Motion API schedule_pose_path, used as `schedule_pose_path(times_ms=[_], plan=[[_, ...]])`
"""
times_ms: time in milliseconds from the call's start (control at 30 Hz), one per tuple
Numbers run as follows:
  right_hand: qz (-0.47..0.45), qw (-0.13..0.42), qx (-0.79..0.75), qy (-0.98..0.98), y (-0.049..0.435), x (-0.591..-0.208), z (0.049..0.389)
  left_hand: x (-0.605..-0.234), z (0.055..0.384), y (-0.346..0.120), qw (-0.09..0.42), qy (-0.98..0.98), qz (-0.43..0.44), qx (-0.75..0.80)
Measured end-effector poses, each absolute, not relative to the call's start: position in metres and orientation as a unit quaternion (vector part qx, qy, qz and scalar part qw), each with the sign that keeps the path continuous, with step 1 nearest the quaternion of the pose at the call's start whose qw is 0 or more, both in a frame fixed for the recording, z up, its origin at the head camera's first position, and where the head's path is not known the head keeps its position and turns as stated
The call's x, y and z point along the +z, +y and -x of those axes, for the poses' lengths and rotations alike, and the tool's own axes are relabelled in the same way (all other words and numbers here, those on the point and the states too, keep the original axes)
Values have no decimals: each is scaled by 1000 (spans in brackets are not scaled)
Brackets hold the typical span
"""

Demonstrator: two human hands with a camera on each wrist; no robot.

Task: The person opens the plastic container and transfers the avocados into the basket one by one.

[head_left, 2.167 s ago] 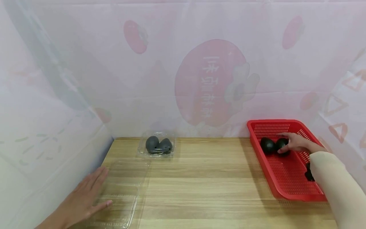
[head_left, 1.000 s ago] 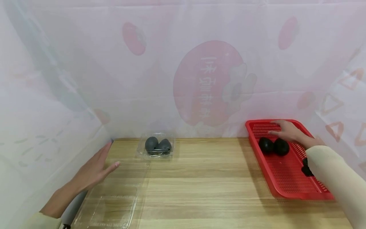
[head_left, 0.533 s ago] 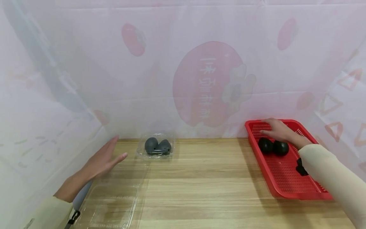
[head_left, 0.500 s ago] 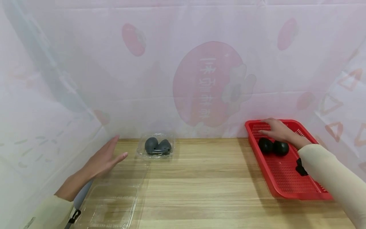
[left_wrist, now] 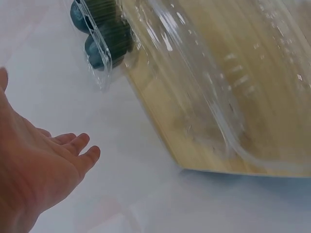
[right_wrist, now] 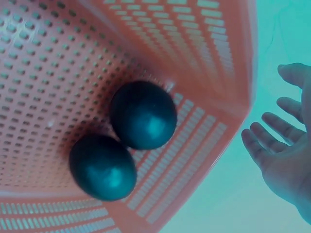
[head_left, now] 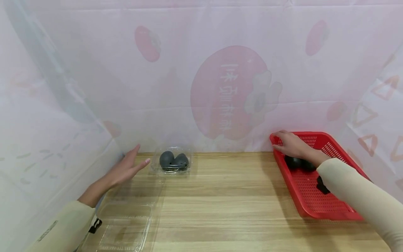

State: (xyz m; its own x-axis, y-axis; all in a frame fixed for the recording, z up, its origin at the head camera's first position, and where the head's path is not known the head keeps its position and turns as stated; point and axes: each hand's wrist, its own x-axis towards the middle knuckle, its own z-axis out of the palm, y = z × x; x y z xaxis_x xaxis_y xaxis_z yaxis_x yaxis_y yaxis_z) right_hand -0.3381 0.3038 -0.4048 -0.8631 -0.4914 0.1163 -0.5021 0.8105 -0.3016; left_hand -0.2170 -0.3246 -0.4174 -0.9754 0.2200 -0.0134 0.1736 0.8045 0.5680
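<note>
My left hand [head_left: 126, 169], fingers straight and thumb spread, is beside the closed clear clamshell box [head_left: 173, 171] at the back left. Inside that box sit two dark, avocado-like fruits [head_left: 167, 160]. My right hand [head_left: 292, 145] is over the far left corner of the red basket [head_left: 294, 196], holding nothing. In the right wrist view its fingers [right_wrist: 277, 133] are loosely bent, just outside the basket's corner. Two more dark, smooth, egg-shaped fruits [right_wrist: 143, 115] lie side by side in the basket, partly hidden by my right hand in the head view.
An opened clear clamshell box [head_left: 126, 224] lies on the wooden table [head_left: 220, 203] at the front left, under my left forearm. Printed cloth [head_left: 170, 87] walls the table at the back and both sides. Black straps [head_left: 95, 225] show at my wrists.
My right hand has come off the fruits in the basket, leaving them there, and moved left to the basket's far corner. My left hand has moved forward and right toward the closed box.
</note>
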Motion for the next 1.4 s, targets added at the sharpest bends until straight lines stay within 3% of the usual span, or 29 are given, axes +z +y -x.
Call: schedule_pose_path(times_ms=[300, 667, 800, 1400], plan=[[-312, 31, 155, -937, 268, -403, 329, -421, 228, -310, 93, 924, -78, 363], [-334, 16, 140, -932, 221, -399, 321, -413, 240, -308, 185, 864, 25, 467], [-347, 17, 148, -926, 206, -402, 320, -414, 243, -305, 190, 853, 51, 484], [-341, -95, 218, -910, 132, -425, 307, -431, 251, -299, 217, 797, 35, 563]])
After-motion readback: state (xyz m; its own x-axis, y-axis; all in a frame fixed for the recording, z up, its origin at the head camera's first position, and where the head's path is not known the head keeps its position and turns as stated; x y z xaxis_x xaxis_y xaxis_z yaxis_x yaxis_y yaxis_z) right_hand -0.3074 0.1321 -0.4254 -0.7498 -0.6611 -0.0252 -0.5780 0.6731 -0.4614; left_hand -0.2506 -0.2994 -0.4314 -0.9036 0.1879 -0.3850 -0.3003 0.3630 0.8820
